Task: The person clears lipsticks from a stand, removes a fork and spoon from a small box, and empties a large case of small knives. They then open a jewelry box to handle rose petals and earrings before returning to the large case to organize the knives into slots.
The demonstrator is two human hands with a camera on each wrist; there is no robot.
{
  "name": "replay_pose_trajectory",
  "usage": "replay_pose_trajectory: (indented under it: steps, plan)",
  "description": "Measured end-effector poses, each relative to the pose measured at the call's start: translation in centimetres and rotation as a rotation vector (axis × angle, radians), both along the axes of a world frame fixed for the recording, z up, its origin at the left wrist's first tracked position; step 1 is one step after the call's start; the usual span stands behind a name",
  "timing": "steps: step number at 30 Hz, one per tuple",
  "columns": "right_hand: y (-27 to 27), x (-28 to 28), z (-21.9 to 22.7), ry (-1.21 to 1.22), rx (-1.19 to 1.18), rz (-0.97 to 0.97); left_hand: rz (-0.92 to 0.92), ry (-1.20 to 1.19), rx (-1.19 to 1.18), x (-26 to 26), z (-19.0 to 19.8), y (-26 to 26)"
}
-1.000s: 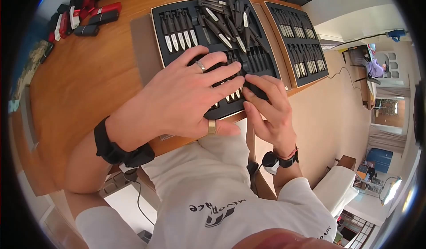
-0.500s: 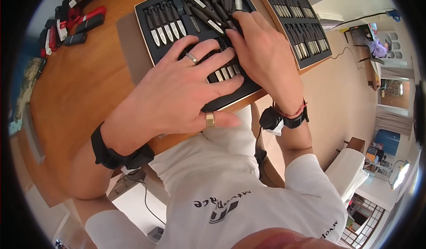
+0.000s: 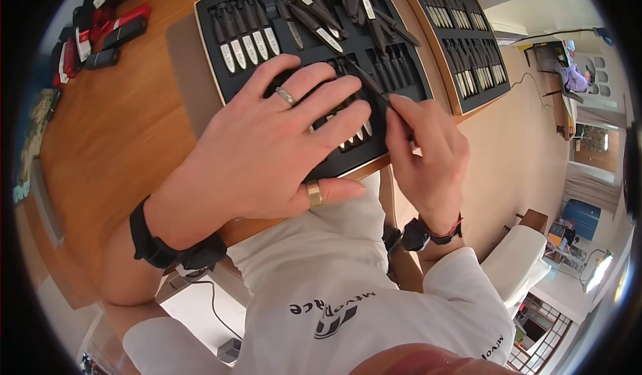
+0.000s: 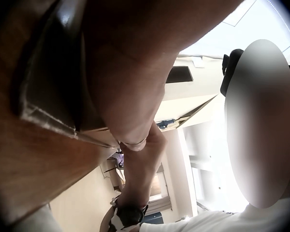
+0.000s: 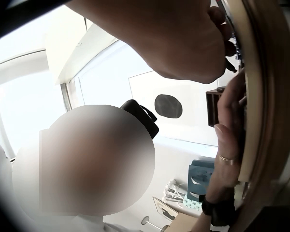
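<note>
My left hand (image 3: 281,134) lies spread over the dark tray (image 3: 334,165), fingers fairly straight, covering part of a row of slim dark pen-like sticks. At the tray's right side, my right hand (image 3: 435,157) pinches one slim dark stick (image 3: 369,82) by its near end between thumb and fingers. The stick points away toward the slots. Beyond the left hand, several dark sticks with white printed ends (image 3: 245,37) stand side by side in slots. A loose pile of similar sticks (image 3: 311,22) lies across the tray's far part.
A second dark tray (image 3: 456,35) filled with rows of light-tipped sticks sits to the right, near the table edge. Red and black boxes (image 3: 127,24) lie at the far left of the wooden table (image 3: 114,154). A person in purple (image 3: 575,78) sits in the background.
The right hand went from beside the left fingertips up to the pile, then came back toward the body with a dark stick pinched in it. The left hand stays spread over the tray.
</note>
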State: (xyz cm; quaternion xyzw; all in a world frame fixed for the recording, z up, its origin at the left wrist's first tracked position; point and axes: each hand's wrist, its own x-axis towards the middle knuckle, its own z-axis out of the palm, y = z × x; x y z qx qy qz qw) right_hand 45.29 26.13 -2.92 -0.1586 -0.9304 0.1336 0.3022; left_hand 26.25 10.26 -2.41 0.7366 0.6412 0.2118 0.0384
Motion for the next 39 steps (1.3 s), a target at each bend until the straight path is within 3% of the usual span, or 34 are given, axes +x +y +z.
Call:
replay_pose_trajectory:
  steps: [5, 9, 17, 25, 31, 33, 37, 39]
  plan:
    - [0.3, -0.3, -1.0, 0.096, 0.116, 0.078, 0.027, 0.042, -0.032, 0.2, 0.7, 0.3]
    - [0.2, -0.5, -0.6, -0.005, 0.172, 0.091, 0.014, 0.084, -0.05, 0.2, 1.0, 0.5]
    - [-0.8, 2.0, 0.0, -0.072, 0.008, 0.191, 0.058, 0.017, -0.023, 0.5, 0.6, 0.1]
    - [-1.1, 0.9, -0.2, -0.023, -0.015, 0.127, 0.048, 0.065, -0.03, 0.9, 0.8, 0.2]
    - [-0.6, 1.0, -0.4, 0.166, -0.168, 0.045, 0.039, 0.023, -0.015, 0.7, 0.5, -0.1]
    - [0.2, 0.4, -0.6, 0.249, -0.037, -0.06, 0.043, 0.019, -0.006, 0.6, 0.3, -0.2]
    - [0.7, -0.9, -1.7, 0.076, 0.098, -0.095, 0.044, -0.001, 0.049, 0.7, -0.3, -0.3]
    - [0.5, -1.1, -2.2, 0.107, 0.078, -0.116, 0.062, -0.009, 0.067, 0.5, -0.5, -0.6]
